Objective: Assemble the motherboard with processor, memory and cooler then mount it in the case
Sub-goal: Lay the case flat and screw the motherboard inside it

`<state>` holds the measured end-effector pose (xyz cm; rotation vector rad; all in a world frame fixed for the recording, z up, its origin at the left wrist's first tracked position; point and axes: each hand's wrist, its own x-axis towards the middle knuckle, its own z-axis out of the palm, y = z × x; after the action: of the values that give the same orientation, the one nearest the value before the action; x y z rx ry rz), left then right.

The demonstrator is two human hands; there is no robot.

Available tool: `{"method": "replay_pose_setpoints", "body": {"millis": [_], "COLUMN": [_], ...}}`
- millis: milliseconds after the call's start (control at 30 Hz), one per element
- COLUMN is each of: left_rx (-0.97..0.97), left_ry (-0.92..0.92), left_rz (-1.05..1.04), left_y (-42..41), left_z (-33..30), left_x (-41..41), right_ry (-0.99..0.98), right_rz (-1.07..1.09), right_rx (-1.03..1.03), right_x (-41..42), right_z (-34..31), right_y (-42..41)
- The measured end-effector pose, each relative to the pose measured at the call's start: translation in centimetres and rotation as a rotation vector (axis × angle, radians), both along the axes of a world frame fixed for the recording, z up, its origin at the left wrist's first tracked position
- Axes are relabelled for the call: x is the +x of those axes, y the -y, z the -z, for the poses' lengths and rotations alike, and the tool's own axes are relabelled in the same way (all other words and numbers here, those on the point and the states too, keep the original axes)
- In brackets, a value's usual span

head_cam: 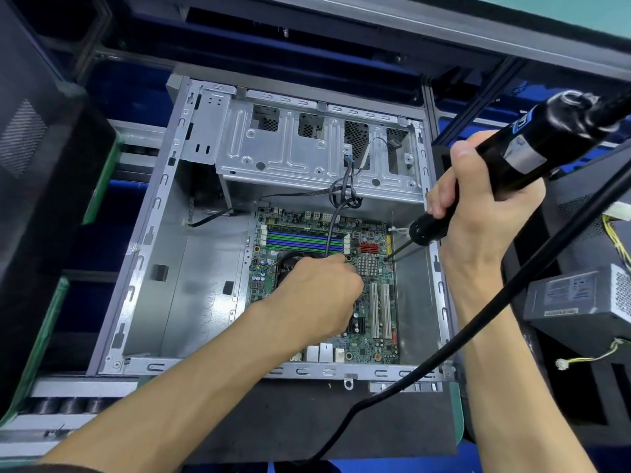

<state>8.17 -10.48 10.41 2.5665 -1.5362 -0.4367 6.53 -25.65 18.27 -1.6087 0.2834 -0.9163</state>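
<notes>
An open grey metal case (pixel 160 268) lies on its side with the green motherboard (pixel 382 336) in its right half. Memory sticks (pixel 304 241) sit in the blue and green slots near the board's top. My left hand (pixel 317 295) rests on the board over the dark cooler (pixel 288 264), fingers curled; whether it holds anything is hidden. My right hand (pixel 478 206) grips a black electric screwdriver (pixel 532 151), whose bit (pixel 397 250) touches the board's right edge beside a small heatsink (pixel 368 266).
A drive cage (pixel 307 148) fills the case's upper part, with black cables (pixel 341 199) hanging over the board. The screwdriver's thick cord (pixel 478 319) crosses the lower right. A power supply (pixel 580 298) sits to the right. Dark panels stand at the left.
</notes>
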Motion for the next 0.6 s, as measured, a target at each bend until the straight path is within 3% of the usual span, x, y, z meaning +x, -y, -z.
{"method": "replay_pose_setpoints", "body": {"millis": [67, 300, 433, 600], "left_rx": [-0.048, -0.084, -0.183, -0.249], "left_ry": [-0.022, -0.135, -0.326, -0.307], "left_rz": [-0.010, -0.029, -0.206, -0.392], "left_y": [0.0, -0.3, -0.3, 0.8], "left_z": [0.1, -1.1, -2.0, -1.4], "left_x": [0.1, 0.4, 0.4, 1.0], "right_ry": [0.057, 0.105, 0.152, 0.202], "right_rz": [-0.020, -0.044, -0.038, -0.058], "right_rx": [0.099, 0.121, 0.145, 0.171], "right_x": [0.0, -0.5, -1.1, -1.9], "right_z": [-0.1, -1.1, -2.0, -3.5], "right_y": [0.0, 0.1, 0.3, 0.5]}}
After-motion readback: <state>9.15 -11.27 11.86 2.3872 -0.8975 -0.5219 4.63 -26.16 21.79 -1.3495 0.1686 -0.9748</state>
